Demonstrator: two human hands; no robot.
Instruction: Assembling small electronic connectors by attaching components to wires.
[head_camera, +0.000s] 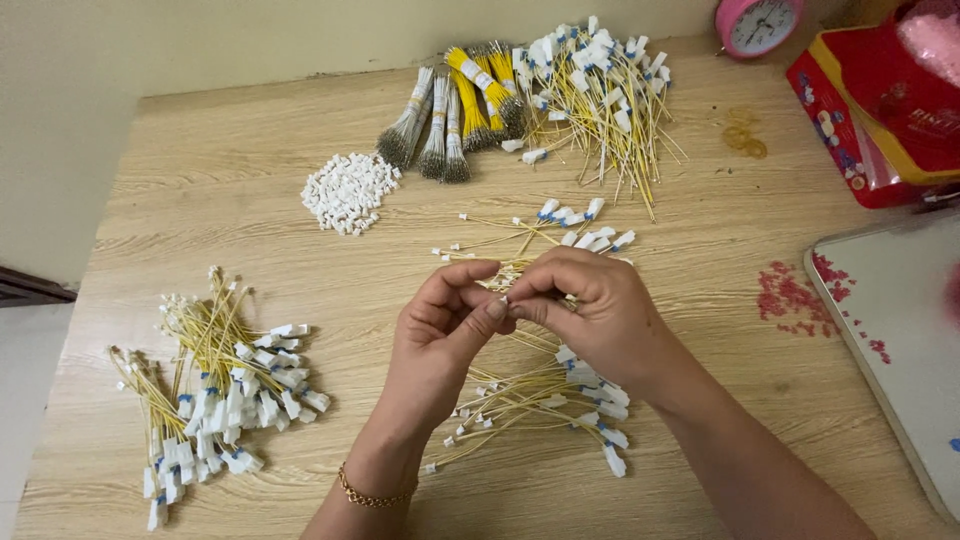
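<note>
Left hand and right hand meet fingertip to fingertip, both pinched shut on one small white connector of a yellow wire, above a loose wire pile. Left of the hands lie two finished wire heaps. Beyond them sit one white connector pile, about six tied bundles, one big tangled heap.

Bare forearms, no sleeves; thin gold chain bracelet on left wrist; short unpainted nails
</note>
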